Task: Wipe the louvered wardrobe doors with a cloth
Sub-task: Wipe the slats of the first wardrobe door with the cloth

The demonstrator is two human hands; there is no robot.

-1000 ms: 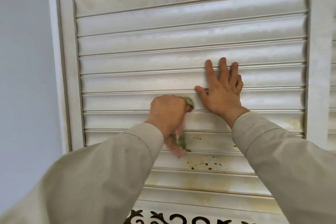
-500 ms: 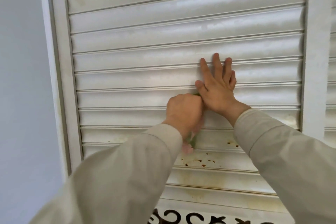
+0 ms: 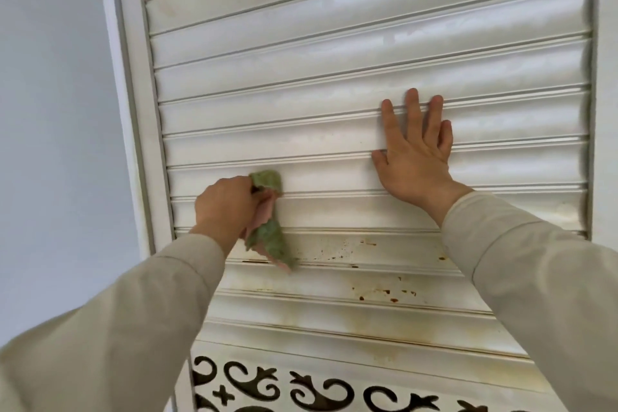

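A white louvered wardrobe door (image 3: pixel 334 53) fills the view, its lower slats marked with brown and yellow stains. My left hand (image 3: pixel 224 207) grips a bunched green and pink cloth (image 3: pixel 267 234) and holds it against a slat near the door's left side, with a loose end hanging down. My right hand (image 3: pixel 414 157) lies flat on the slats to the right, fingers straight and spread, pointing up.
The door's white left frame (image 3: pixel 133 110) borders a pale wall (image 3: pixel 50 127). A second white upright (image 3: pixel 605 94) runs along the right edge. Below the slats sits a white panel with dark scroll cut-outs (image 3: pixel 317 391).
My left hand has slid the cloth leftward along the slat, away from my right hand. My right hand has stayed flat on the door.
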